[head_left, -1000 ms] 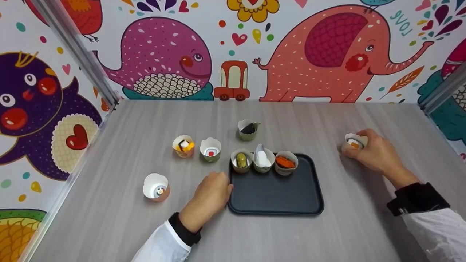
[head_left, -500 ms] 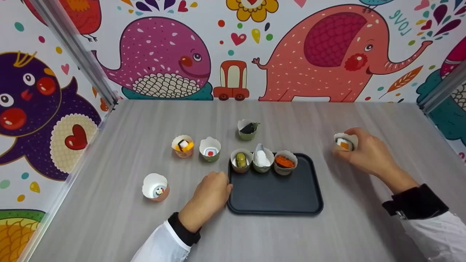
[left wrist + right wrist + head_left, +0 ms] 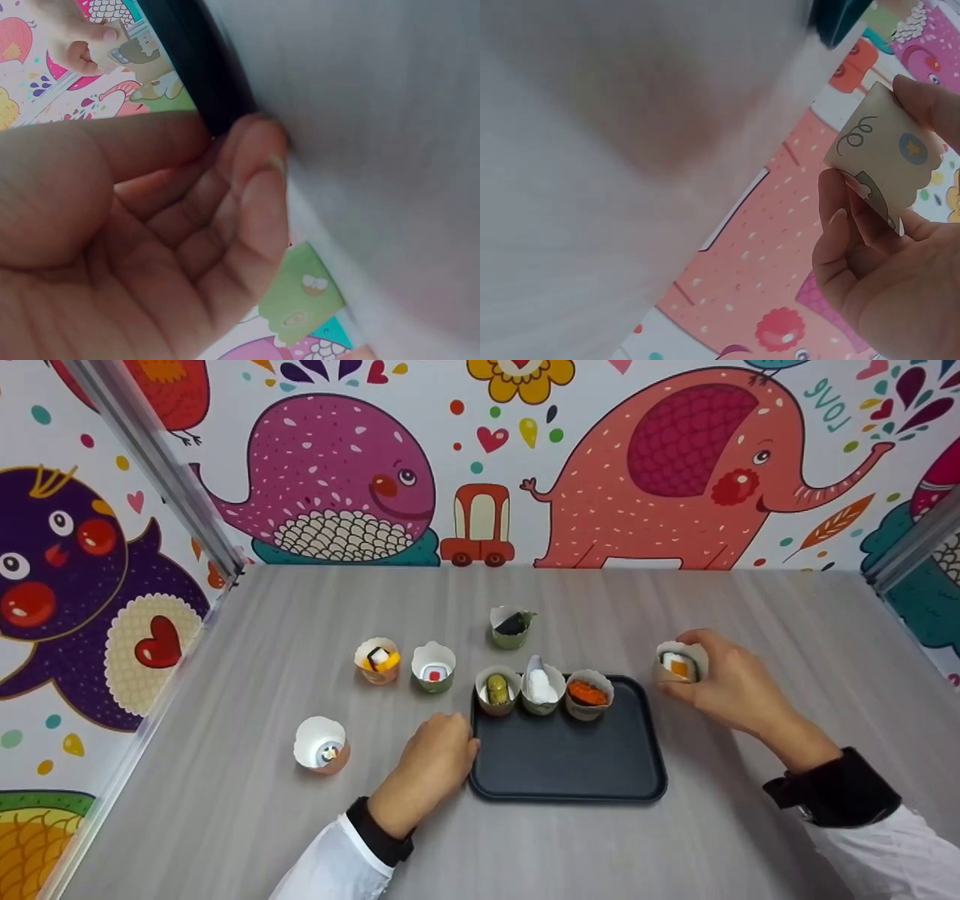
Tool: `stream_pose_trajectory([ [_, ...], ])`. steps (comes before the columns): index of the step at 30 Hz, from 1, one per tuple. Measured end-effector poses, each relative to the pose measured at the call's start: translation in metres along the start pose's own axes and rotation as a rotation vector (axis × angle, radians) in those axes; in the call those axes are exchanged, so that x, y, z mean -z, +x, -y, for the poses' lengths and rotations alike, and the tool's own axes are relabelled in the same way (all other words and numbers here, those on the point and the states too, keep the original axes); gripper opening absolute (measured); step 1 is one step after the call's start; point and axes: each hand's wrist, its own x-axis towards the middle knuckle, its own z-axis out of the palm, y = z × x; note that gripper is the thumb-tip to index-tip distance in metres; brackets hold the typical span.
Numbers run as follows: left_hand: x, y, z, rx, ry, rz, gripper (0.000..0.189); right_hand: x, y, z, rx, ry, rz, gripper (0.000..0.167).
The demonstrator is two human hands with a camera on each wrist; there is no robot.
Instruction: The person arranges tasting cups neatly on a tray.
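My left hand (image 3: 433,761) grips the left edge of the dark tray (image 3: 570,761); the left wrist view shows thumb and curled fingers at the tray's edge (image 3: 196,60). Along the tray's back stand a paper cup with a green roll (image 3: 497,692), a cup with a white piece (image 3: 542,688) and a cup with orange food (image 3: 589,696). To the right of the tray, my right hand (image 3: 739,690) holds a paper cup with a white-and-orange sushi piece (image 3: 679,665) between thumb and fingers. In the right wrist view this patterned cup (image 3: 889,154) appears above the table.
Left of the tray stand a cup with yellow-topped sushi (image 3: 378,661), a cup with a red-centred piece (image 3: 433,669) and a cup with a small roll (image 3: 322,746). Behind the tray is a cup with dark food (image 3: 511,628). Printed walls enclose the table (image 3: 225,825).
My right hand has moved left with its paper cup, coming closer to the tray's right back corner. The left hand, tray and other cups have stayed in place.
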Motion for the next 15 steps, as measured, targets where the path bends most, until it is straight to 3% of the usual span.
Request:
stream_pose_trajectory([
  [15,-0.001,-0.001,-0.001,-0.007,0.019,-0.023,0.018,-0.024,-0.004,0.021,0.062,0.005,0.064,0.062],
])
